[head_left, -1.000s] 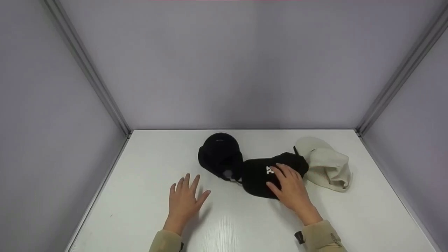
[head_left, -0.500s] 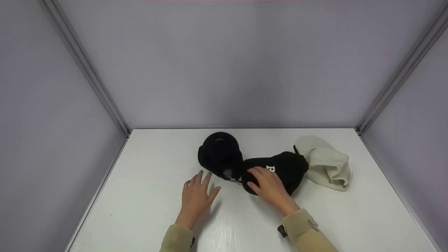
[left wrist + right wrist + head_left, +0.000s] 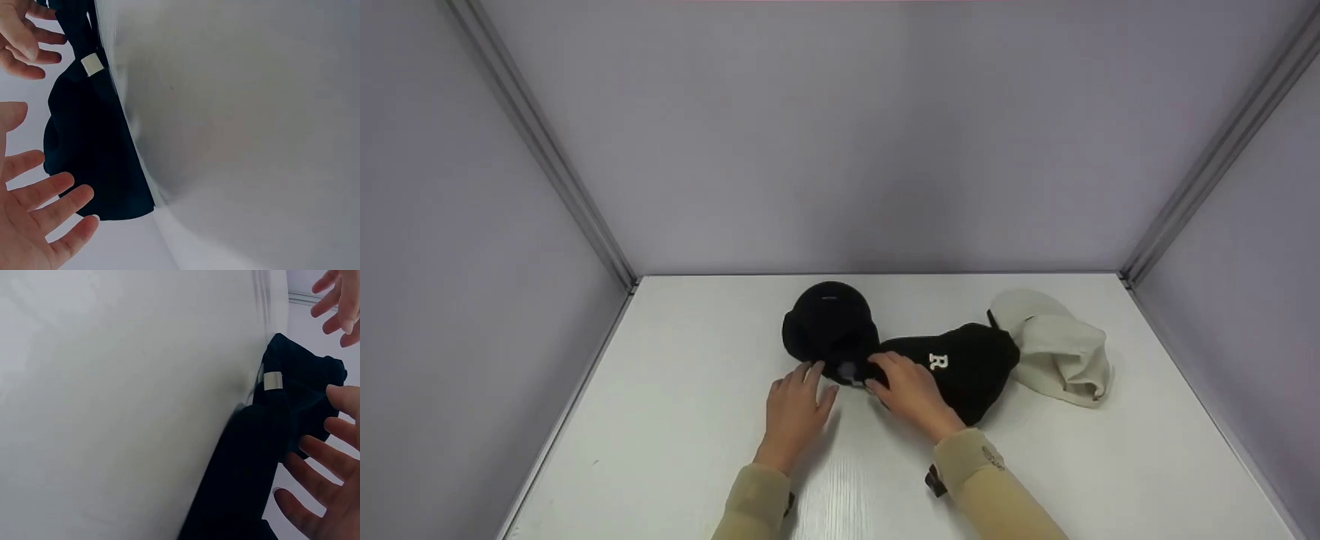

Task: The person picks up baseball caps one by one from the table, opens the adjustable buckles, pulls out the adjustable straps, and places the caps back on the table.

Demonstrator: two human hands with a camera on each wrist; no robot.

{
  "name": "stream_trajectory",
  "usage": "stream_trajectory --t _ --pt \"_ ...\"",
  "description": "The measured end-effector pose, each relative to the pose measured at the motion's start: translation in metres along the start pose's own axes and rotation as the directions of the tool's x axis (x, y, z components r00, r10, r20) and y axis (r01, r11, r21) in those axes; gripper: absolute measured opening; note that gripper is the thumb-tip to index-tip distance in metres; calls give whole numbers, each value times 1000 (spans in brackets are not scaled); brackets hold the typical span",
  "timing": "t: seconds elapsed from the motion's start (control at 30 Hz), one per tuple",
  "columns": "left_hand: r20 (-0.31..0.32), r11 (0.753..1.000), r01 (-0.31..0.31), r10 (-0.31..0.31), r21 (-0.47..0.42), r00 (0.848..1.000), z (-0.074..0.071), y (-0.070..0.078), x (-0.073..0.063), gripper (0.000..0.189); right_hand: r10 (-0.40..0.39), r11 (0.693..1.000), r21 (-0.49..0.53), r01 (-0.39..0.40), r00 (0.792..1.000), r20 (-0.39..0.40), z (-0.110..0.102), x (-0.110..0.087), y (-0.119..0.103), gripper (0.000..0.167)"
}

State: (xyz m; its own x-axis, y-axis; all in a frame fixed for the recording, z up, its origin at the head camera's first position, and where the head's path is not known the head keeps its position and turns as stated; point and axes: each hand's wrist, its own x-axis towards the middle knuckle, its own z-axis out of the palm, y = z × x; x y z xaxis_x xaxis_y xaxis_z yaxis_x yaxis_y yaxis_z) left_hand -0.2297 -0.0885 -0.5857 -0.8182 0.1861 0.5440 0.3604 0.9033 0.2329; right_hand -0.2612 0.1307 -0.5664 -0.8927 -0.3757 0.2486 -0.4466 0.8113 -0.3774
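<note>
A black cap lies on the white table with its brim toward the back; a pale tag shows on its strap. My left hand is at its near left edge, fingers spread and fairly straight. On the other side, my right hand reaches in over the brim end of a second black cap, which bears a white letter R. Its fingers look extended, with nothing gripped between them. Whether either hand touches the first cap is hard to tell. To the right lies a cream cap, partly crumpled.
The white table is bounded by a grey back panel and grey side panels. The three caps lie in a row near its far half, touching or nearly touching one another.
My right hand has moved left from over the R cap toward the first black cap. My left hand has moved right and slightly forward toward the same cap. The caps stay in place.
</note>
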Motion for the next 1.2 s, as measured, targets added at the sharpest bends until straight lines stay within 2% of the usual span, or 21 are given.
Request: stream_trajectory --t 0.3,0.47,0.6,0.73,0.83,0.93,1.07,1.2 --pt "-10 999 9 -9 -45 1000 8 1 5 43 10 999 -32 -10 1000 -4 12 15 -11 38" --pt "14 997 27 -26 -72 1000 9 0 7 43 101 995 -26 -102 994 -28 17 22 -21 38" --pt "9 995 31 -30 -97 1000 9 -1 8 43 167 986 -12 -168 983 -72 19 26 -27 26" --pt "16 994 39 -38 -100 999 10 -2 7 44 179 984 3 -179 980 -89 20 28 -28 11" --pt "14 993 48 -47 -103 999 10 -3 8 44 183 981 72 -178 980 -73 19 30 -27 7" --pt "-8 994 51 -52 -98 999 7 -7 9 43 177 964 207 -165 983 -41 16 32 -27 7" --pt "-38 994 58 -62 -94 997 0 -13 10 42 145 915 382 -133 989 -3 10 36 -30 11" --pt "-77 992 62 -71 -109 995 -9 -20 11 41 135 869 479 -127 991 20 4 38 -32 14"
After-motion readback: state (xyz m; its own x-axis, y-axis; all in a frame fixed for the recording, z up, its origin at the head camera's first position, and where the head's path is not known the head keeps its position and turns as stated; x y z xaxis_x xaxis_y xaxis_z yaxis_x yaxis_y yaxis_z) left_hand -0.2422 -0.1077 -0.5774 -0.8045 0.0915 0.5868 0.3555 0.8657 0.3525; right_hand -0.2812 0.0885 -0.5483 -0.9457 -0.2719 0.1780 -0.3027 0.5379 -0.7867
